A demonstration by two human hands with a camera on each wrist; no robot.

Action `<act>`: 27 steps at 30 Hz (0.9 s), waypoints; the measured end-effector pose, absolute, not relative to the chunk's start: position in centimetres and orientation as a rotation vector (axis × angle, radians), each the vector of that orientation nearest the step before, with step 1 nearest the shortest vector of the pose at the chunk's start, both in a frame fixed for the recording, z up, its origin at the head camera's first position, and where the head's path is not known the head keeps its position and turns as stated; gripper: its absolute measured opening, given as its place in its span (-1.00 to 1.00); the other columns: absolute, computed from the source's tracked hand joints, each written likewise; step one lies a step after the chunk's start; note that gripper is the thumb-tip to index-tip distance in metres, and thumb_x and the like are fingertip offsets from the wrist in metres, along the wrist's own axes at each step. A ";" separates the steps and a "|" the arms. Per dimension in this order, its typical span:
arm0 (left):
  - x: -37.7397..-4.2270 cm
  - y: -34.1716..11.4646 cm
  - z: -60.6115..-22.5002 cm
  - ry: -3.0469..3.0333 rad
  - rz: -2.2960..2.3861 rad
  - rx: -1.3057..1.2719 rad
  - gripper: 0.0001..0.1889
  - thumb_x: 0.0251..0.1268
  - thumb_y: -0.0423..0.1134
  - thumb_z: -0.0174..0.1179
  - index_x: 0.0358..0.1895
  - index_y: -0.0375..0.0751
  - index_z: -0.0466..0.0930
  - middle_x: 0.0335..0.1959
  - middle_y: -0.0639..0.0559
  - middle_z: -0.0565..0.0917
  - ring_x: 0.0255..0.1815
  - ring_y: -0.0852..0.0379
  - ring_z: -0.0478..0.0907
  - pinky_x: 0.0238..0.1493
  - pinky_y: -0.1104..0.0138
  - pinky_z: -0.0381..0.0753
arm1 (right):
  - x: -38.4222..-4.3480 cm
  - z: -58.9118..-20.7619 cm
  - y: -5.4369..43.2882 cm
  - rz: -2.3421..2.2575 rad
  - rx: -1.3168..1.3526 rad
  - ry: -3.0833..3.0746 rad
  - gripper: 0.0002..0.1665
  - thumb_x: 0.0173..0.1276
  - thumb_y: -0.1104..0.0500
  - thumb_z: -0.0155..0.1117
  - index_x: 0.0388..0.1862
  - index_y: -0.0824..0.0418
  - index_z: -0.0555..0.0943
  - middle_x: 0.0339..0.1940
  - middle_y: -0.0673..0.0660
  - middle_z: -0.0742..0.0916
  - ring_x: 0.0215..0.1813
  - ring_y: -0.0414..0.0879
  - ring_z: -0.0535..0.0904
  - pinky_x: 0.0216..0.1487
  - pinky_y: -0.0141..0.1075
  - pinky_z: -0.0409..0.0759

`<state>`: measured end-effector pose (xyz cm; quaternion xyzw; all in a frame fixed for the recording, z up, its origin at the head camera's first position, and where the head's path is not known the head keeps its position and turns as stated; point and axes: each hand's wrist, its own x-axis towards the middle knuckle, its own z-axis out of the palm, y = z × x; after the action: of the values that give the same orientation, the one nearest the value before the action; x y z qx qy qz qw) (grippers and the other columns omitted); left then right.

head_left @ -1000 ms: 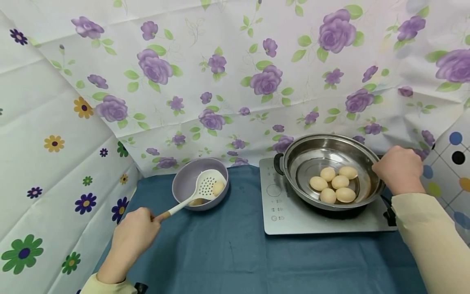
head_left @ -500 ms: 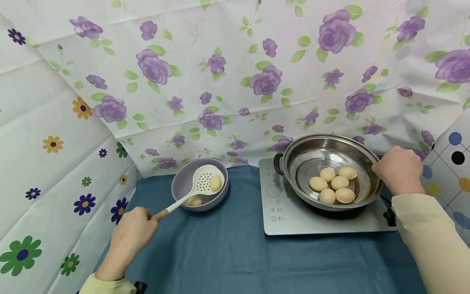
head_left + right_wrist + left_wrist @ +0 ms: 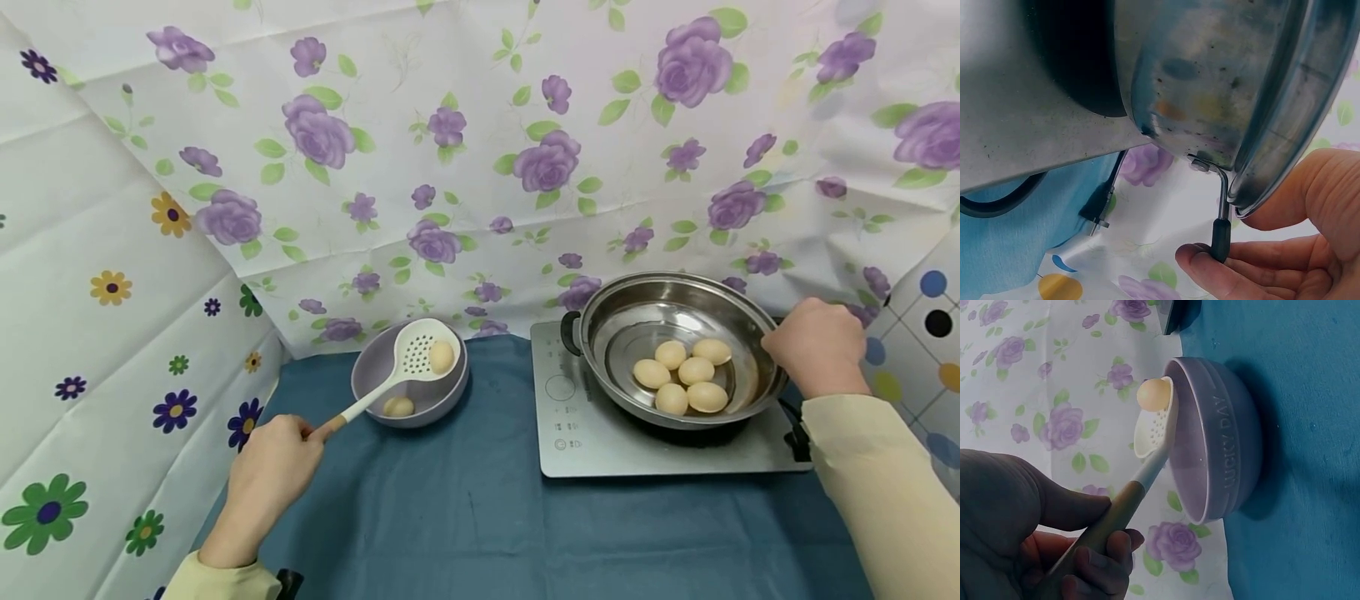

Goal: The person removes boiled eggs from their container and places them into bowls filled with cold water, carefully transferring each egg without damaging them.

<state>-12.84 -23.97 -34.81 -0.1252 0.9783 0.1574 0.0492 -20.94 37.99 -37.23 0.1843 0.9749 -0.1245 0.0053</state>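
Observation:
My left hand (image 3: 274, 475) grips the wooden handle of a white slotted skimmer (image 3: 408, 360), thumb and fingers wrapped round it in the left wrist view. One peeled-looking egg (image 3: 441, 357) rests in the skimmer's head, above the purple bowl (image 3: 442, 408). Inside that bowl lies another egg (image 3: 398, 407). At the right, my right hand (image 3: 817, 346) holds a steel pot (image 3: 678, 287) by its side handle (image 3: 1221, 239); the thumb is at the rim and the fingers curl under the handle. Several eggs (image 3: 696, 372) sit together on the pot's floor.
The pot stands on a silver induction cooker (image 3: 558, 450) with printed controls. A power cord with its plug (image 3: 1094, 209) hangs beside the cooker. Blue cloth (image 3: 465, 525) covers the table, and flowered sheets (image 3: 420, 125) line the back and left.
The skimmer has risen slightly with the egg in it, uncovering more of the egg in the bowl. My right hand and the pot stay in place.

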 end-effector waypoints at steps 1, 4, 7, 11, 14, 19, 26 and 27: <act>-12.9 -23.9 -34.8 2.983 0.481 -0.382 -0.68 0.31 -0.01 0.08 -0.35 -0.17 0.69 -0.66 0.00 0.53 -0.69 0.07 0.39 -0.73 0.25 0.32 | -20.9 -37.3 38.0 -0.390 0.579 3.052 -0.56 0.10 0.00 0.19 -0.64 0.39 0.50 -0.62 0.39 0.54 -0.56 0.19 0.47 -0.71 -0.15 0.39; -12.9 -23.9 -34.7 2.982 0.480 -0.386 -0.69 0.31 -0.02 0.08 -0.37 -0.16 0.69 -0.66 -0.01 0.53 -0.70 0.06 0.39 -0.73 0.25 0.31 | -20.9 -37.3 38.0 -0.395 0.576 3.055 -0.56 0.10 0.00 0.19 -0.62 0.40 0.50 -0.62 0.39 0.55 -0.56 0.19 0.47 -0.72 -0.15 0.39; -12.9 -23.8 -34.6 2.981 0.478 -0.391 -0.70 0.30 -0.04 0.08 -0.37 -0.17 0.69 -0.66 0.00 0.54 -0.69 0.07 0.40 -0.72 0.25 0.32 | -20.9 -37.4 38.0 -0.399 0.572 3.057 -0.57 0.10 0.01 0.18 -0.64 0.38 0.49 -0.63 0.38 0.54 -0.57 0.17 0.46 -0.72 -0.16 0.38; -12.8 -23.7 -34.3 2.984 0.482 -0.389 -0.70 0.30 -0.05 0.08 -0.38 -0.16 0.69 -0.66 0.00 0.54 -0.70 0.07 0.39 -0.73 0.25 0.32 | -20.9 -37.3 38.1 -0.405 0.577 3.061 -0.58 0.10 0.01 0.19 -0.65 0.36 0.47 -0.63 0.36 0.54 -0.57 0.16 0.46 -0.72 -0.17 0.37; -12.9 -23.4 -34.1 2.989 0.485 -0.378 -0.70 0.31 -0.05 0.07 -0.41 -0.15 0.69 -0.68 -0.01 0.52 -0.72 0.06 0.38 -0.74 0.25 0.31 | -20.9 -37.4 38.1 -0.411 0.579 3.060 -0.59 0.10 0.01 0.19 -0.66 0.35 0.47 -0.64 0.36 0.53 -0.58 0.16 0.46 -0.72 -0.17 0.37; -13.2 -22.7 -33.6 3.007 0.481 -0.345 -0.69 0.31 -0.02 0.07 -0.40 -0.13 0.69 -0.68 0.00 0.52 -0.72 0.07 0.38 -0.74 0.25 0.31 | -20.8 -37.4 38.3 -0.420 0.575 3.057 -0.59 0.10 0.00 0.18 -0.67 0.33 0.46 -0.64 0.36 0.53 -0.57 0.16 0.45 -0.71 -0.17 0.36; -13.7 -20.7 -33.4 2.981 0.558 -0.295 -0.77 0.26 -0.09 0.11 -0.35 -0.11 0.70 -0.60 0.02 0.57 -0.67 0.09 0.41 -0.70 0.27 0.31 | -20.8 -37.3 38.2 -0.418 0.573 3.062 -0.59 0.10 0.00 0.17 -0.65 0.35 0.46 -0.65 0.35 0.53 -0.59 0.14 0.44 -0.72 -0.18 0.36; -13.8 -20.4 -33.4 2.979 0.566 -0.288 -0.77 0.27 -0.07 0.12 -0.36 -0.10 0.70 -0.60 0.02 0.56 -0.67 0.09 0.41 -0.70 0.28 0.31 | -20.8 -37.3 38.1 -0.419 0.573 3.061 -0.59 0.11 0.00 0.17 -0.65 0.34 0.46 -0.65 0.35 0.53 -0.59 0.14 0.44 -0.72 -0.18 0.35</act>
<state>-13.81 -20.42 -33.39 -0.0946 0.9769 0.1856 0.0476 -20.81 38.13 -37.30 0.1823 0.9742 -0.1334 -0.0003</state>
